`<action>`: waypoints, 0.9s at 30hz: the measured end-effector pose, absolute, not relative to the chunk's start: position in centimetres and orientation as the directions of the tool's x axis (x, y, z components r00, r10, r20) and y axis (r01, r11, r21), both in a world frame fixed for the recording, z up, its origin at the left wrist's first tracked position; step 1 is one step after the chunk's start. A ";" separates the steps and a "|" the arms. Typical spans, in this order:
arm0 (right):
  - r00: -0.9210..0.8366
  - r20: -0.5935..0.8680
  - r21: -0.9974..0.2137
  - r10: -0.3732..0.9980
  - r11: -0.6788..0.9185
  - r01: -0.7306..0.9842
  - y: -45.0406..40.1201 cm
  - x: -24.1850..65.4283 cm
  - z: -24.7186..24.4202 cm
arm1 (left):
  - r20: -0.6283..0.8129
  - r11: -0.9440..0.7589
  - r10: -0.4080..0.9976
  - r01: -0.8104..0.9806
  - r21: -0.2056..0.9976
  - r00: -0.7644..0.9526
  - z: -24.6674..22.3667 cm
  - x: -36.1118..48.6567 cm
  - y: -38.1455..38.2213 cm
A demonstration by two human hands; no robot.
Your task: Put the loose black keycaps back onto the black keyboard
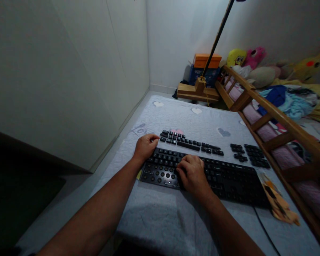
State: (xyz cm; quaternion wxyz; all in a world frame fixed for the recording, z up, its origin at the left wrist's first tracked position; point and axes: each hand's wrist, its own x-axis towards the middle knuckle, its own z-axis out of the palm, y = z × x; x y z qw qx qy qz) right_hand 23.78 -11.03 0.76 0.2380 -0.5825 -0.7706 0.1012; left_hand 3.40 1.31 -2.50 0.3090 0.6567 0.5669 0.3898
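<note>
A black keyboard (pixel 230 179) lies across the cloth-covered table. Several round key mounts show bare at its lower left, while keys cover its upper left. My left hand (pixel 146 146) is by the keyboard's top left corner, thumb and fingers drawn together beside the loose keycaps (pixel 169 138); whatever is between the fingertips is too small to make out. Over the middle of the keyboard, my right hand (pixel 192 173) rests with curled fingers, and the fingertips' contents are hidden. A long black space bar keycap (pixel 188 146) lies among the loose keycaps behind the keyboard.
More loose keycaps (pixel 254 155) lie at the right. An orange cloth (pixel 280 204) with a dark thin tool sits by the keyboard's right end, near its cable (pixel 266 233). A wooden bed rail (pixel 277 119) borders the right side; a wooden stand (pixel 198 90) is at the back.
</note>
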 end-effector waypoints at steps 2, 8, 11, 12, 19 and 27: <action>-0.222 0.256 -0.416 0.941 0.314 0.853 -11.0 23.7 0.7 | 0.155 -0.159 0.987 0.503 0.850 0.050 -2.6 3.4 1.3; -0.246 0.276 -0.346 0.929 0.335 0.876 -10.9 23.4 0.9 | 0.176 -0.178 0.983 0.514 0.839 0.053 -2.7 3.4 1.4; -0.236 0.281 -0.328 0.930 0.324 0.888 -10.9 23.4 0.9 | 0.163 -0.166 0.985 0.514 0.842 0.051 -2.5 3.4 1.3; -0.229 0.285 -0.330 0.931 0.319 0.888 -10.9 23.3 0.9 | 0.159 -0.162 0.986 0.515 0.842 0.050 -2.5 3.4 1.3; -0.237 0.312 -0.352 0.920 0.344 0.871 -11.4 23.5 1.0 | 0.158 -0.159 0.986 0.518 0.840 0.047 -2.5 3.5 1.3; -0.225 0.333 -0.393 0.916 0.352 0.850 -11.6 23.6 0.7 | 0.155 -0.155 0.987 0.545 0.824 0.047 -2.4 3.5 1.3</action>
